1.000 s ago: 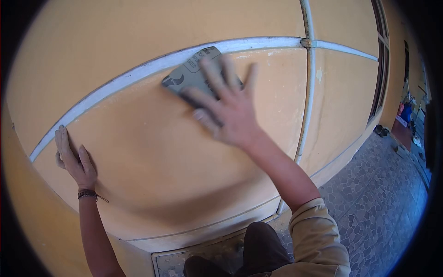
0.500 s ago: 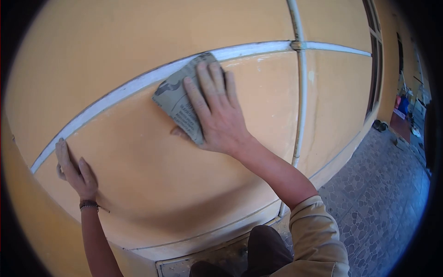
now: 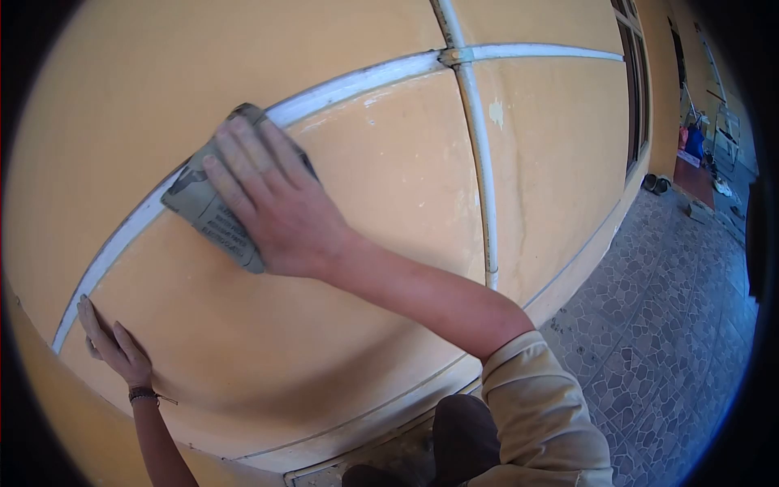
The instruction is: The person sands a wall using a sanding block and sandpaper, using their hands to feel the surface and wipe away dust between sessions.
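Note:
My right hand (image 3: 280,199) presses a sheet of sandpaper (image 3: 209,207) against the wall, fingers laid over its printed grey-green back. The sheet overlaps a white painted strip (image 3: 350,89) that curves across the orange-yellow wall (image 3: 389,170). Its abrasive face and my right thumb are hidden. Lower left, my left hand (image 3: 115,347) rests on the wall with fingers stretched out, the tips close to the strip's lower end. Nothing is in that hand, and a dark bracelet circles its wrist.
A white pipe (image 3: 480,162) runs down the wall, crossing the strip at a clamp (image 3: 456,57). On the right lie a stone-patterned floor (image 3: 649,300), dark shoes (image 3: 656,184) and a window frame (image 3: 633,97). A ladder (image 3: 726,130) stands farther back.
My right hand and the sandpaper have slid left and down along the white strip. The view has shifted to the right. My left hand stays against the wall.

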Demonstrator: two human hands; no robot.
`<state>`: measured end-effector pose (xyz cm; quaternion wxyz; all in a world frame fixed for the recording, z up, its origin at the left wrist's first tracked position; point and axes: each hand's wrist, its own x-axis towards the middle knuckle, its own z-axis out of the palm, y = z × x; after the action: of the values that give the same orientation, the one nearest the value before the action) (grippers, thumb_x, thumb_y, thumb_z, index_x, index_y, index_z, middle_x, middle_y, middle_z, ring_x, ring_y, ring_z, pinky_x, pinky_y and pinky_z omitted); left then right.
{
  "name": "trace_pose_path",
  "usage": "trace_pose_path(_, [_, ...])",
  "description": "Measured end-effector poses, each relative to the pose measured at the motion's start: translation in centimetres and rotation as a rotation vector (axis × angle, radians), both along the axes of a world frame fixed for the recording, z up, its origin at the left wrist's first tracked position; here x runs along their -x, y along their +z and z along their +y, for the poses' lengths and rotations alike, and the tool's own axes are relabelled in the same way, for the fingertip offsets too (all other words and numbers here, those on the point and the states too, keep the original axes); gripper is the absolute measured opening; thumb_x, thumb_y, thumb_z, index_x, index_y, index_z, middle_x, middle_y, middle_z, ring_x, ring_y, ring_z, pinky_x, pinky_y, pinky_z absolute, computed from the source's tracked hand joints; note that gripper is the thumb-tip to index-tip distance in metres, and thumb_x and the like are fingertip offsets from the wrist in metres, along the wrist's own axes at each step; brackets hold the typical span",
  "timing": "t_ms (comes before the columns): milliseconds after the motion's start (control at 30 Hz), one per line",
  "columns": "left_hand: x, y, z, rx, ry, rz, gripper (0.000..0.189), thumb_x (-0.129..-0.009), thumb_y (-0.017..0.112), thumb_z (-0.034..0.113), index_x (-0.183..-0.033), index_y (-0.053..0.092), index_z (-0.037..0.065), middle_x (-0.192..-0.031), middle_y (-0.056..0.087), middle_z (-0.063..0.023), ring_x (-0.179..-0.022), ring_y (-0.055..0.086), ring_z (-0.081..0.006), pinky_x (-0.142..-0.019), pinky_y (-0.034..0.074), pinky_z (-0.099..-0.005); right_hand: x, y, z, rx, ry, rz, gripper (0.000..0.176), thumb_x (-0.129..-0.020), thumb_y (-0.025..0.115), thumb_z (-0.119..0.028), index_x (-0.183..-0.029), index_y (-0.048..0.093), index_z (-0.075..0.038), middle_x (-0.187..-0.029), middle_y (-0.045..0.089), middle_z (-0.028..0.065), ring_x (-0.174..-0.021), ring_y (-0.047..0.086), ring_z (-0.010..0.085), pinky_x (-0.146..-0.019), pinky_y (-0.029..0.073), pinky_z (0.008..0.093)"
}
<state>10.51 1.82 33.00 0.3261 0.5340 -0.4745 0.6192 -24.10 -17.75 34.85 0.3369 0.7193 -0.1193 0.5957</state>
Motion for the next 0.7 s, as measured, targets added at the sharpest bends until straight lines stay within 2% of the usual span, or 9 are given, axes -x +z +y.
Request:
trace_pose_path(100, [0.2,-0.1,-0.1,-0.004,-0.021,0.011,0.057,-0.1,0.036,0.032,-0.146,0.031,0.0,-0.152,0.034,-0.0168,-0.143,0.027,-0.0301,-0.112,0.012,-0.0428,1.7,-2.4,-1.3,-0.064,0.114,0.024,0.065,-0.083,0.055,-0.026,-0.138,0.041,0.005,-0.148,0.033,0.0259,-0.139,0.029,0.0415,-0.112,0.023,0.0582])
trace_pose_path(133, [0.4,0.0,-0.1,-0.008,-0.027,-0.004,0.057,-0.1,0.036,0.032,-0.146,0.031,0.0,-0.152,0.034,-0.0166,-0.143,0.027,-0.03,-0.112,0.012,-0.0425,2.9,-4.5,-1.8,-0.105,0.18,0.025,0.063,-0.083,0.055,-0.025,-0.137,0.042,0.006,-0.148,0.033,0.0258,-0.139,0.03,0.0412,-0.112,0.024,0.0586])
trace_pose_path(200, [0.8,0.2,-0.4,-0.004,-0.046,-0.028,0.057,-0.1,0.036,0.031,-0.146,0.03,0.0,-0.152,0.034,-0.0162,-0.143,0.026,-0.0296,-0.112,0.012,-0.0418,5.0,-12.1,-2.3,-0.226,0.057,0.0,0.065,-0.08,0.057,-0.021,-0.138,0.042,0.006,-0.146,0.036,0.0246,-0.138,0.03,0.0426,-0.114,0.022,0.0551])
trace_pose_path(300, [0.8,-0.1,-0.5,0.006,-0.007,0.006,0.057,-0.1,0.037,0.031,-0.147,0.03,-0.001,-0.152,0.033,-0.0166,-0.143,0.027,-0.0298,-0.112,0.011,-0.0417,5.8,-12.4,-2.0,-0.282,0.085,0.023,0.066,-0.079,0.059,-0.02,-0.137,0.043,0.005,-0.147,0.035,0.0243,-0.138,0.029,0.0449,-0.113,0.024,0.0559])
trace_pose_path(433, [0.7,0.1,-0.5,0.009,-0.067,-0.002,0.057,-0.099,0.037,0.03,-0.146,0.03,0.0,-0.152,0.034,-0.0173,-0.143,0.028,-0.0298,-0.111,0.012,-0.0433,4.3,-2.0,-1.9,-0.175,0.177,-0.151,0.068,-0.077,0.061,-0.018,-0.138,0.042,0.004,-0.147,0.033,0.026,-0.137,0.028,0.0472,-0.111,0.022,0.0605])
trace_pose_path(467, [0.7,0.1,-0.4,0.019,-0.042,0.005,0.056,-0.099,0.036,0.03,-0.146,0.03,0.0,-0.152,0.034,-0.0172,-0.142,0.028,-0.0297,-0.111,0.012,-0.0431,4.4,-2.7,-1.4,-0.222,0.132,-0.117,0.067,-0.079,0.062,-0.018,-0.139,0.041,0.004,-0.146,0.033,0.0272,-0.136,0.029,0.0484,-0.11,0.022,0.0623])
trace_pose_path(567, [0.7,0.1,-0.3,0.003,-0.012,0.004,0.056,-0.099,0.036,0.031,-0.146,0.031,0.0,-0.152,0.034,-0.0171,-0.142,0.029,-0.0293,-0.111,0.013,-0.0426,3.3,-12.8,0.0,-0.382,0.197,-0.043,0.065,-0.082,0.062,-0.018,-0.139,0.041,0.003,-0.145,0.034,0.028,-0.135,0.03,0.0495,-0.11,0.022,0.0621])
trace_pose_path(633, [0.8,0.0,-0.4,0.017,-0.025,-0.004,0.056,-0.099,0.036,0.032,-0.146,0.031,0.001,-0.152,0.035,-0.0171,-0.142,0.029,-0.0292,-0.111,0.013,-0.0424,3.4,-13.1,0.2,-0.361,0.216,-0.034,0.063,-0.083,0.062,-0.019,-0.139,0.041,0.003,-0.145,0.034,0.0281,-0.134,0.03,0.0499,-0.11,0.022,0.0621])
trace_pose_path(700, [1.0,0.1,-0.2,0.015,-0.033,0.001,0.056,-0.1,0.036,0.032,-0.146,0.032,0.001,-0.152,0.035,-0.0168,-0.142,0.029,-0.0293,-0.111,0.013,-0.0424,3.4,-10.1,0.2,-0.317,0.223,-0.07,0.062,-0.084,0.061,-0.018,-0.139,0.041,0.003,-0.145,0.035,0.0279,-0.134,0.029,0.0502,-0.11,0.022,0.0621])
